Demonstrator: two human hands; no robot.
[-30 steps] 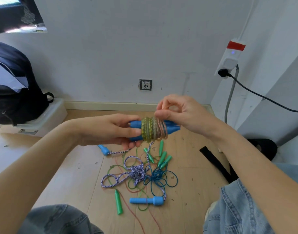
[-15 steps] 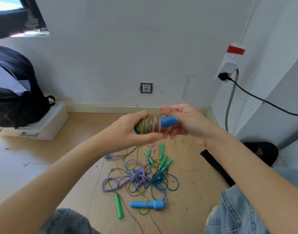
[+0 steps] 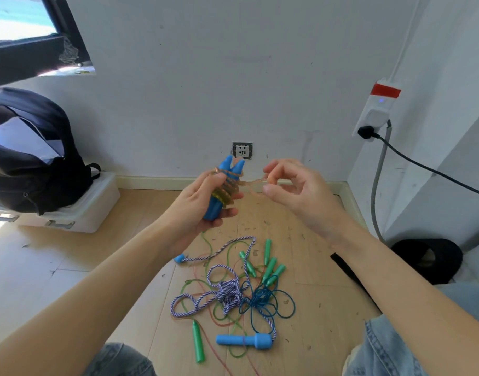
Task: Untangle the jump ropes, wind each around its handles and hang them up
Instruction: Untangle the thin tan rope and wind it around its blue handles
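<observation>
L hand (image 3: 197, 210) fingers wrapped round the blue handles (image 3: 219, 196), held upright w/ rope coils (image 3: 227, 189) wound on them; R hand (image 3: 292, 191) pinches the loose rope end (image 3: 253, 183) betw thumb & forefinger, other fingers half-curled. Below on the floor (image 3: 70, 267): tangle (image 3: 232, 291) of ropes, green handles (image 3: 268, 263) & a blue handle (image 3: 245, 340).

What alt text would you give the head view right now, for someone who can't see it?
The left hand holds a blue-handled jump rope, mostly wound, upright, while the right hand pinches its loose end. Below, on the wooden floor, lies a tangle of ropes with green and blue handles.
</observation>
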